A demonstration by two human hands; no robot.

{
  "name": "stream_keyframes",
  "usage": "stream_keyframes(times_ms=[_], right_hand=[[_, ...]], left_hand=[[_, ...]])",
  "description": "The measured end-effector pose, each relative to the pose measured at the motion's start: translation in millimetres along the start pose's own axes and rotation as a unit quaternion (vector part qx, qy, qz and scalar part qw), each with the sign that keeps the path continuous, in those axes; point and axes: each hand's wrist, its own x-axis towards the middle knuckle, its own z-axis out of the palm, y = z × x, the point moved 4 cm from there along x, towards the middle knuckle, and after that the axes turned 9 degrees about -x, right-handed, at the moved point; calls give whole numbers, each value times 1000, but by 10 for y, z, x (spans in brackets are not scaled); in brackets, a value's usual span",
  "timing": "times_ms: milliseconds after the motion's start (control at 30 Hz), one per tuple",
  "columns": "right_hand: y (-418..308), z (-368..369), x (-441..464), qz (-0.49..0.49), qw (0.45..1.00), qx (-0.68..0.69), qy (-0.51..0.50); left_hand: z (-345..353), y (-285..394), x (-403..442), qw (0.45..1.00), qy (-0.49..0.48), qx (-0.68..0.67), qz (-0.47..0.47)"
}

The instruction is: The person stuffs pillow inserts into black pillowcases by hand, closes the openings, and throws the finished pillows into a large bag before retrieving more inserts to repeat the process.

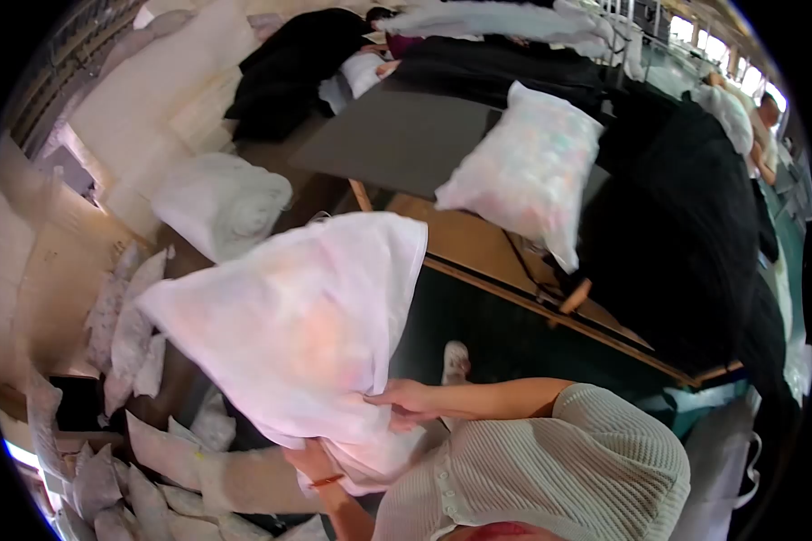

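Black fabric (686, 234) heaped, 3 o'clock; bulging white sack (212, 203), 10 o'clock; pale stuffed pieces (144, 491) piled, 8 o'clock; person (765, 135), 2 o'clock.

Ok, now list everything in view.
Pillow-like bag: one, pinkish white, in both hands
Stuffed pillow: one, white with multicoloured tints, on table
Table: one, dark grey top, ahead
Cloth heaps: several, black, right and beyond table
Bundle: one, white, left of table
Packets: many, off-white, left
Co-workers: at least two, colours unclear, background
Shirt: one, off-white, worn
Bracelet: one, reddish, left wrist
Left hand: one, bare, lower centre
Right hand: one, bare, centre
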Motion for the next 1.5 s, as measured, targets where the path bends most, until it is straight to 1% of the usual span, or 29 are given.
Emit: stream_keyframes(times_ms=[100, 133, 233, 300, 333, 400, 433, 467, 500, 533, 567, 633, 667, 700, 767, 833, 867, 900, 933, 967, 1033, 1133, 1167, 1233, 1267, 1333, 1400, 1467, 1500], right_hand=[[-656, -630, 231, -54, 997, 14, 60], [-922, -923, 248, -54, 989, -100, 90], [-1696, -1661, 103, -117, 954, -229, 156], [-2350, -2063, -255, -184, 917, -267, 231], [-2589, -2308, -460, -254, 879, -306, 262], [-3045, -2610, -978, -311, 796, -319, 410], [-3276, -2714, -1289, -341, 678, -391, 521], [-3400, -2823, -1639, -298, 607, -381, 631], [-3463, -3019, -1970, -315, 496, -407, 699], [-3433, -3173, -2287, -279, 393, -412, 773], [-3375, -3214, -2568, -229, 331, -394, 826], [-3041, -3426, -3031, -148, 206, -428, 868], [-2791, -3551, -3271, -119, 180, -415, 884], [-2591, -3605, -3386, -90, 154, -401, 898], [-2452, -3499, -3340, -5, 170, -256, 951], [-2046, -3711, -3478, -12, 180, -162, 970], [-2106, -3684, -3440, -12, 168, -157, 973], [-2048, -3721, -3315, -47, 301, -64, 950], [-2043, -3771, -3125, -82, 424, 31, 901], [-2158, -3736, -2926, -75, 417, 38, 905], [-2586, -3749, -2261, -161, 503, 121, 840], [-3081, -3916, -1815, -205, 383, 20, 901], [-3338, -4060, -1636, -271, 363, 26, 891], [-3816, -4164, -1332, -371, 377, 22, 848], [-3960, -4215, -1219, -371, 382, 22, 846], [-4207, -4143, -1017, -491, 404, 59, 770], [-4609, -4049, -613, -512, 414, 42, 752], [-4866, -4130, -246, -545, 405, 29, 734], [-4878, -4287, -147, -528, 409, -16, 744]], left_hand=[[498, -154, 575, 990, 108, -56, -71], [656, -204, 794, 976, 156, -115, -102], [1105, -7, 1700, 992, 120, -41, -21], [1345, -268, 2460, 997, 71, -23, -31], [1605, 15, 2717, 989, 109, -60, -77], [1927, 57, 3322, 986, 100, -106, -76], [2012, -208, 3765, 992, 49, -113, -26], [2232, 45, 4007, 988, 18, -153, -16], [2542, 317, 4342, 981, -15, -194, -4], [2734, 292, 4787, 990, -33, -127, 51], [2908, 271, 5237, 991, -54, -58, 109], [3563, 491, 5912, 984, -108, -125, 66], [3909, 477, 6320, 978, -140, -133, 75], [4287, 281, 6815, 970, -198, -141, 25], [5131, 187, 7470, 974, -175, 10, 146], [5873, 158, 7729, 920, -129, 182, 321], [6294, -49, 7844, 899, -181, 197, 346], [6709, -415, 7890, 872, -237, 216, 370], [7234, -1086, 7847, 840, -346, 283, 308], [7621, -1619, 7701, 787, -450, 347, 240], [7600, -1506, 7164, 804, -420, 376, 188], [7627, -1215, 7106, 827, -415, 321, 200], [7670, -1245, 7129, 826, -417, 324, 197], [7630, -1234, 7133, 826, -422, 306, 214], [7576, -1183, 7135, 835, -422, 283, 209], [7440, -1147, 7153, 842, -434, 243, 209], [7307, -1282, 7279, 847, -446, 199, 211], [7310, -1430, 7475, 834, -524, -49, 165], [7162, -1280, 7595, 827, -542, -144, 24]])
